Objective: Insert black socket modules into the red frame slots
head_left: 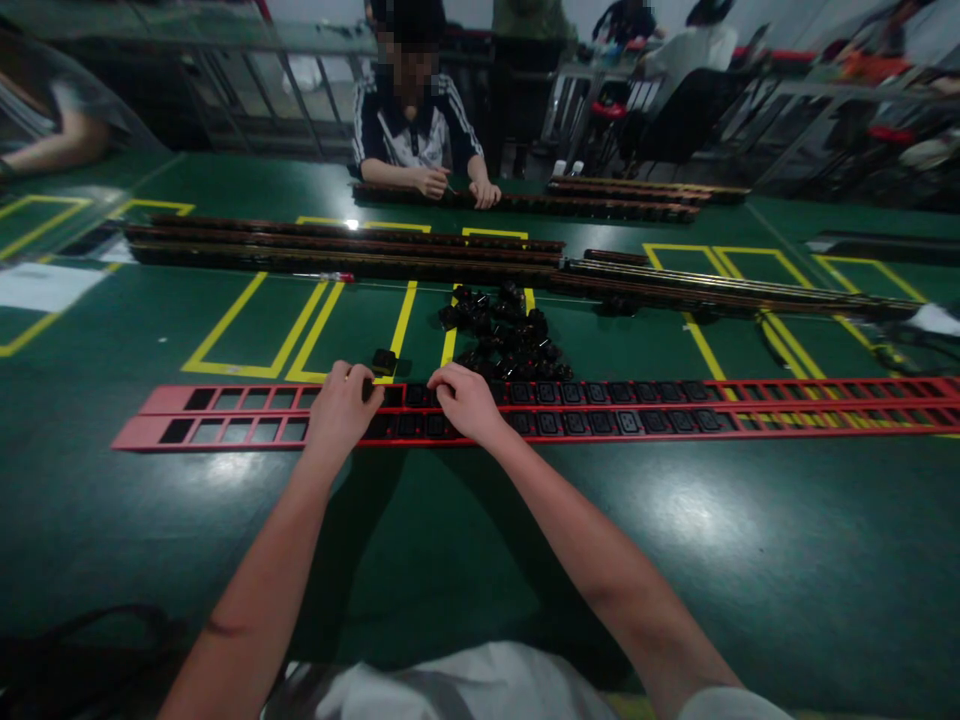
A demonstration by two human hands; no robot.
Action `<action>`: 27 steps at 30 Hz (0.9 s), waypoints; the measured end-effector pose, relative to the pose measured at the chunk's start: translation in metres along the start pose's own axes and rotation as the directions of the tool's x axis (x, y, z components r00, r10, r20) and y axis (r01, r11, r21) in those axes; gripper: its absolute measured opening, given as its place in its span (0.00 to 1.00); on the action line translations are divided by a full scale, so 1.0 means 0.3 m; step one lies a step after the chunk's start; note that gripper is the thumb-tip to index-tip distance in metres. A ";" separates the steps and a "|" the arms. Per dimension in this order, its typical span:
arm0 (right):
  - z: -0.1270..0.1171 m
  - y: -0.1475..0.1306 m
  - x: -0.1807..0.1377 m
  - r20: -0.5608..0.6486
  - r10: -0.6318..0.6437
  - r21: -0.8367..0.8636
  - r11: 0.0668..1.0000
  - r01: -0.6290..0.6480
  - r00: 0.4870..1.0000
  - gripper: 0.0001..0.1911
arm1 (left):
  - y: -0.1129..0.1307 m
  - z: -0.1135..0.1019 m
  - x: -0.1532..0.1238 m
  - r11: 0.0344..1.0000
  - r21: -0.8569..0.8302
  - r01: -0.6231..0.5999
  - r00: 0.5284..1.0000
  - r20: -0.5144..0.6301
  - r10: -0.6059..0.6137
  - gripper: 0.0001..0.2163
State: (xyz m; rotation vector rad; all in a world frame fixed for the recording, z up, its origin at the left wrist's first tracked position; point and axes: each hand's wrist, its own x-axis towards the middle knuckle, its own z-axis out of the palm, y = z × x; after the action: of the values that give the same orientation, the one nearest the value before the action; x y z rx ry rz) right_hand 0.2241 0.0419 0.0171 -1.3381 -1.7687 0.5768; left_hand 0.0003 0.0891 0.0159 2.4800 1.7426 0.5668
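Two long red slotted strips, the near one (142,436) and the far one (169,400), lie side by side across the green table in front of me. Black power sockets (628,422) fill their middle slots; slots toward both ends show open. My left hand (337,405) is closed over the strips, thumb and fingers pinching what looks like a black socket (367,388), partly hidden. Curled and pressed together, the fingers of my right hand (463,402) rest at the far strip; anything within them is hidden. A loose black socket (384,361) sits just beyond my left hand.
Beyond the strips lies a heap of black sockets (510,335). Long dark rails (337,250) stretch across the table behind it, with a red-handled screwdriver (341,277) alongside. Opposite me, a person (412,130) has both hands at another rail. Yellow tape outlines mark the tabletop.
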 end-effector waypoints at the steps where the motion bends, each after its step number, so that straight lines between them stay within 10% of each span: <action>1: -0.001 -0.001 0.000 0.000 0.002 0.000 1.000 -0.002 1.000 0.13 | -0.013 -0.002 0.000 0.999 -0.045 -0.023 1.000 0.005 0.023 0.09; 7: -0.003 -0.004 -0.002 -0.004 0.008 0.018 1.000 -0.008 1.000 0.13 | -0.134 -0.010 0.004 0.931 -0.278 -0.236 0.954 0.117 0.277 0.19; 27: 0.000 0.007 -0.004 -0.015 -0.019 0.041 0.999 0.019 1.000 0.13 | -0.136 -0.011 -0.001 0.959 -0.192 -0.211 0.974 0.037 0.222 0.18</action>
State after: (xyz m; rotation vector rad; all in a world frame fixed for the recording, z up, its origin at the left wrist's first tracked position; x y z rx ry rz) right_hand 0.2255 0.0415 0.0153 -1.2927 -1.7472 0.5888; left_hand -0.0375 0.1032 0.0085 2.5405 1.3383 0.6343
